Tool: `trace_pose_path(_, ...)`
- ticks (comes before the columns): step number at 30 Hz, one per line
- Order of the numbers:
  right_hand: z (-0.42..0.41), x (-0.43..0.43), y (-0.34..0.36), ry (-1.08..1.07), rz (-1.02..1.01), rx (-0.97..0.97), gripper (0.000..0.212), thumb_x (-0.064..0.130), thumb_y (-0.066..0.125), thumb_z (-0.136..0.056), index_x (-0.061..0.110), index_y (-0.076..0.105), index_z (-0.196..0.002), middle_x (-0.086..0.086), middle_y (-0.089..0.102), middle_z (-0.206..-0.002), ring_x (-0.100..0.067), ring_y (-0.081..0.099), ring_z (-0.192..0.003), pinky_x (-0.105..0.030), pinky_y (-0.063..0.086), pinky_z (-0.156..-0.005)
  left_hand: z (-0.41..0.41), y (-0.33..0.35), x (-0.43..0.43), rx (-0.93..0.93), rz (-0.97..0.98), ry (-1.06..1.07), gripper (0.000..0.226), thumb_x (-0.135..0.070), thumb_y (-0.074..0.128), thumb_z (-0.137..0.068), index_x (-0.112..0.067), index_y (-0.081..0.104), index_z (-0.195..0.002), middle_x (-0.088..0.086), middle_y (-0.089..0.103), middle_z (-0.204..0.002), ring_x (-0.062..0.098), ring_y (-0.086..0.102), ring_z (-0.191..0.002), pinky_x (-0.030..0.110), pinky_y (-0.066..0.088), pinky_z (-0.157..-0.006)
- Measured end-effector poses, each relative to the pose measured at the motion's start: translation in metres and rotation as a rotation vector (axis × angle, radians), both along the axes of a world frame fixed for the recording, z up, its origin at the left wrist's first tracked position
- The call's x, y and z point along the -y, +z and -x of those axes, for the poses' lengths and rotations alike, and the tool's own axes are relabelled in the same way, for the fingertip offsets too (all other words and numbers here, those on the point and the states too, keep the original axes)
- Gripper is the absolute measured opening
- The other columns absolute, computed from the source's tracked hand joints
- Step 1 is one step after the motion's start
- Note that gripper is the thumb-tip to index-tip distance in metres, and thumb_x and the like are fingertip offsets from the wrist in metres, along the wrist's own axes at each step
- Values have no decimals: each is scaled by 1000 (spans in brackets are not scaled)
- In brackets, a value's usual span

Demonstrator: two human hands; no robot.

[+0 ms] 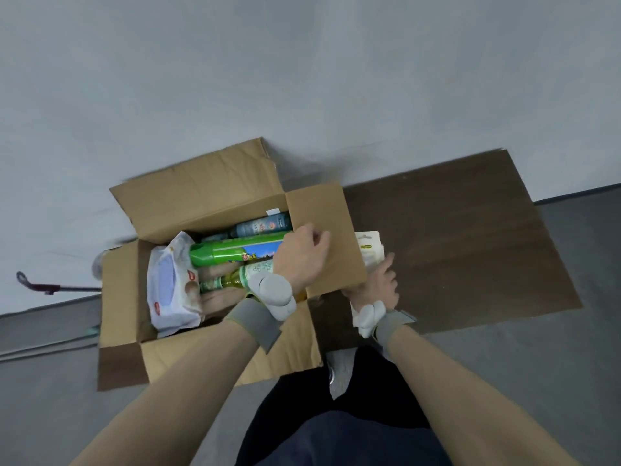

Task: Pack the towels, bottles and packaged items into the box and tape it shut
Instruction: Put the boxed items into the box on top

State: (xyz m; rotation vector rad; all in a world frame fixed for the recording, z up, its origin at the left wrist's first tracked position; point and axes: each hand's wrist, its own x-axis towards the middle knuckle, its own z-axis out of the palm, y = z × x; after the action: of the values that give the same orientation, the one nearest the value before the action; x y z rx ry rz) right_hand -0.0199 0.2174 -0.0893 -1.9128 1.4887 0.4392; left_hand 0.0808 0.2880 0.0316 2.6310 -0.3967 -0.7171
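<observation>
An open cardboard box (pixel 215 351) sits on the floor with its flaps spread. Inside lie a green spray can (pixel 232 252), a dark bottle (pixel 260 225), a yellow-green bottle (pixel 247 277) and a white wipes pack (pixel 171 284). My left hand (pixel 302 255) is over the box's right side, fingers curled on the inner edge of the right flap (pixel 332 237). My right hand (pixel 381 284) is outside that flap, fingers touching a white packaged item (pixel 369 250) partly hidden behind the flap. Whether it grips the package is unclear.
A flat brown cardboard sheet (pixel 470 243) lies on the floor to the right of the box. A rod with a red handle (pixel 50 287) lies left of the box by the wall base. My dark-clothed legs are below.
</observation>
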Motion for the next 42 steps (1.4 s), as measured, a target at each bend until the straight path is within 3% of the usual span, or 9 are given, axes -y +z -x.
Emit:
trace_pose_path(5, -2, -10, -29, 9, 143, -23, 123, 37, 89, -67, 14, 11, -160, -16, 51, -135, -36, 57, -119, -49, 48, -92, 0, -1, -7, 5, 62, 20, 33, -37, 49, -100, -11, 55, -82, 8, 61, -80, 31, 59, -78, 38, 45, -64)
trace_pose_path(8, -6, -14, -35, -25, 219, -19, 107, 51, 76, -80, 11, 17, -159, -17, 51, -131, -38, 57, -115, -52, 50, -87, 2, -3, -8, 18, 73, 36, 33, -37, 49, -100, -8, 59, -88, 10, 64, -84, 32, 59, -81, 40, 48, -69)
trace_pose_path(12, -10, -16, -39, -36, 213, 9, 94, 55, 56, -90, 9, 14, -160, -19, 48, -136, -43, 56, -114, -55, 53, -86, 2, -4, -9, 7, 95, 32, 33, -37, 48, -101, -8, 59, -89, 9, 64, -84, 30, 60, -80, 38, 47, -66)
trace_pose_path(17, -11, -10, -39, 16, 230, 9, 87, 49, 58, -95, 8, 17, -160, -22, 48, -135, -45, 58, -111, -53, 55, -83, 2, -5, -13, 37, 97, 17, 30, -35, 48, -102, -10, 60, -91, 7, 65, -85, 26, 61, -77, 33, 40, -60)
trace_pose_path(22, -8, 1, -35, 176, 243, -44, 96, 42, 70, -89, 10, 15, -161, -20, 47, -132, -41, 59, -111, -49, 54, -84, 10, -7, -14, 126, 18, -100, 27, -33, 47, -101, -11, 56, -88, 5, 61, -90, 29, 57, -80, 40, 48, -69)
trace_pose_path(27, 8, 23, -31, 288, 256, -106, 128, 25, 91, -65, 15, 7, -161, -18, 45, -132, -36, 57, -114, -46, 53, -87, 19, -12, -15, 206, -26, -224, 22, -32, 47, -100, -14, 53, -90, 4, 55, -95, 27, 56, -81, 38, 47, -69)
trace_pose_path(34, 30, 46, -35, 408, 334, -171, 141, 27, 96, -62, 20, -3, -163, -18, 51, -133, -36, 59, -116, -46, 51, -91, 28, -21, -13, 317, -140, -319, 18, -32, 47, -99, -16, 54, -95, 3, 54, -98, 23, 57, -85, 38, 53, -71)
trace_pose_path(37, 29, 57, -37, 400, 267, -143, 150, 32, 99, -60, 24, -11, -161, -18, 46, -141, -39, 56, -123, -50, 49, -94, 30, -24, -10, 347, -143, -345, 16, -32, 49, -98, -18, 48, -89, 2, 52, -95, 21, 54, -84, 34, 44, -66)
trace_pose_path(42, 39, 59, -38, 412, 249, -114, 143, 29, 94, -63, 24, -10, -161, -19, 44, -139, -39, 55, -121, -48, 50, -93, 32, -30, -11, 377, -153, -317, 16, -32, 51, -96, -18, 52, -88, 0, 50, -91, 20, 52, -80, 33, 46, -65)
